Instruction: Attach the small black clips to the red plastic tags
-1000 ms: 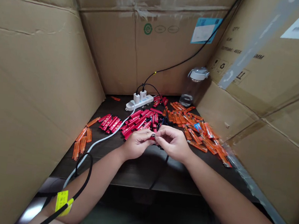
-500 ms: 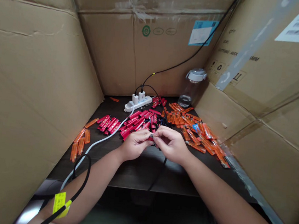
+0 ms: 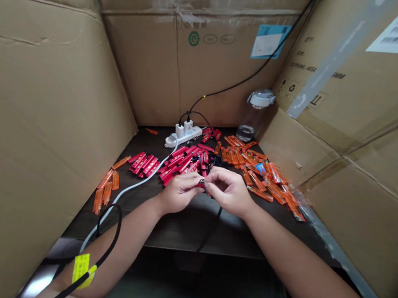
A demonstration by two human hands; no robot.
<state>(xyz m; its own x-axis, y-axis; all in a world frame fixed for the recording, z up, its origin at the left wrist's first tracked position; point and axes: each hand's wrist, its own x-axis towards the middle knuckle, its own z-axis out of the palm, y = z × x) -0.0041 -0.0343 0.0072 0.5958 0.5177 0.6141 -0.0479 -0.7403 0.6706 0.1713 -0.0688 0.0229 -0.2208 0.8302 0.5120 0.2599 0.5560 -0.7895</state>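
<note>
Between thumb and fingers, my left hand (image 3: 179, 193) pinches a small red piece (image 3: 201, 181) with a dark end, mostly hidden by the fingers. My right hand (image 3: 228, 191) is closed at the right side of that piece, its fingertips touching the dark end; whether it holds a separate part is too small to tell. Just beyond my hands lies a heap of red pieces (image 3: 179, 162) with some black parts (image 3: 218, 160) at its right. Many orange pieces (image 3: 235, 156) are spread behind and to the right of my right hand.
A white power strip (image 3: 183, 137) with plugs and cables sits at the back. A clear bottle (image 3: 247, 121) stands at the back right. More orange pieces (image 3: 107, 192) lie at the left, beside a white cable (image 3: 131, 188). Cardboard walls (image 3: 147, 67) enclose the dark table (image 3: 176, 234).
The view has shifted very slightly. Both hands keep nearly the same place and grip.
</note>
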